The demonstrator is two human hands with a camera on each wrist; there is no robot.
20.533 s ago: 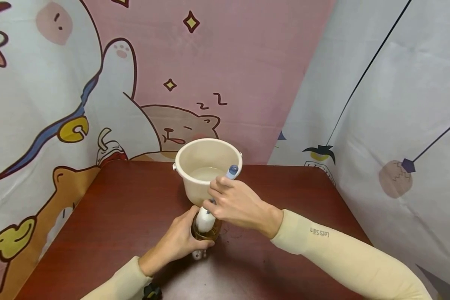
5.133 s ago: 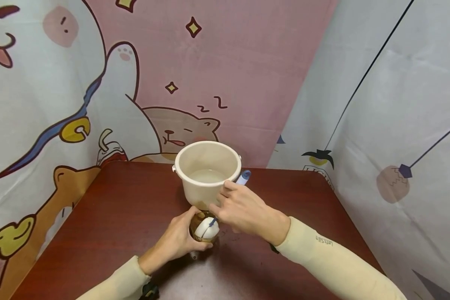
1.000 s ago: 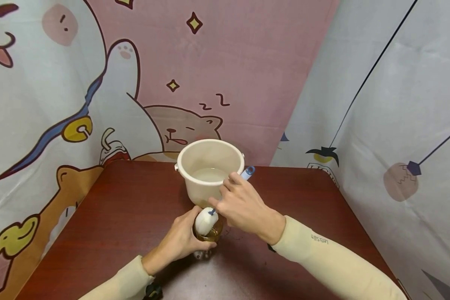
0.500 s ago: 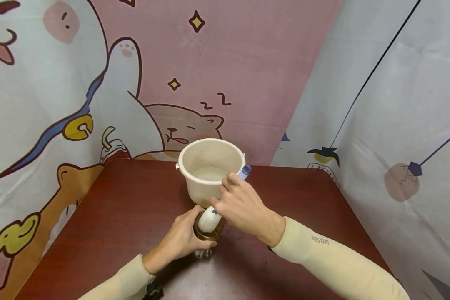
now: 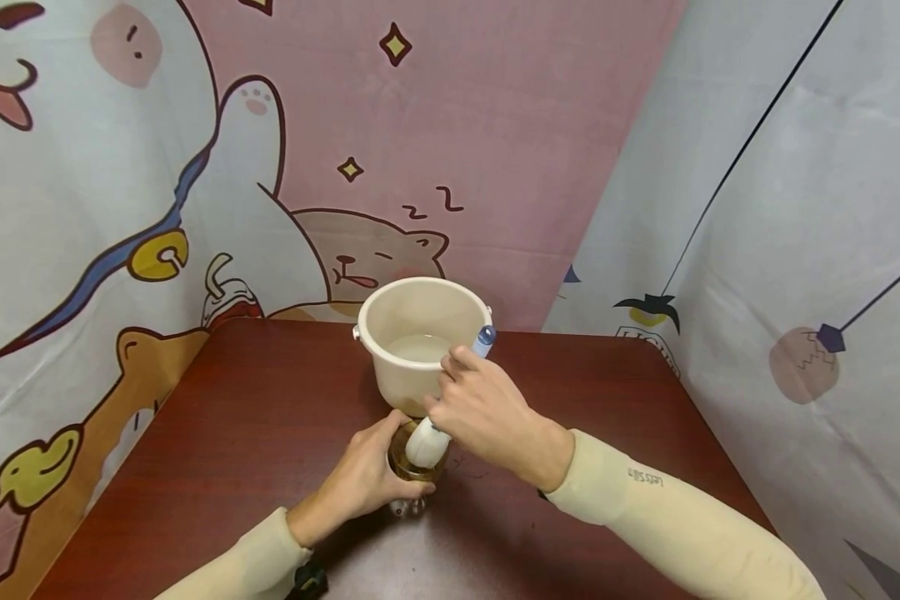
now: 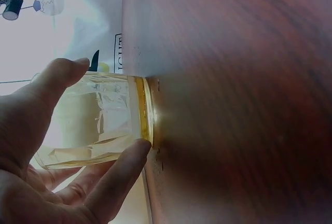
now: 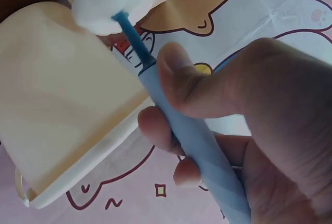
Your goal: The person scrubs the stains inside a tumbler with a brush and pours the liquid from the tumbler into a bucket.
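I have the right hand (image 5: pixel 487 414) gripping the brush (image 7: pixel 191 133), its long axis slanting one o'clock to seven, white head (image 5: pixel 426 445) in the glass (image 6: pixel 111 115) at that hand's eight o'clock, clasped by the left hand (image 5: pixel 363 475).

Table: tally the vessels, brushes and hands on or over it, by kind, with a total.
Vessels: 2 (cream bucket, yellow-tinted glass)
Brushes: 1 (sponge brush)
Hands: 2 (left hand, right hand)
Total: 5
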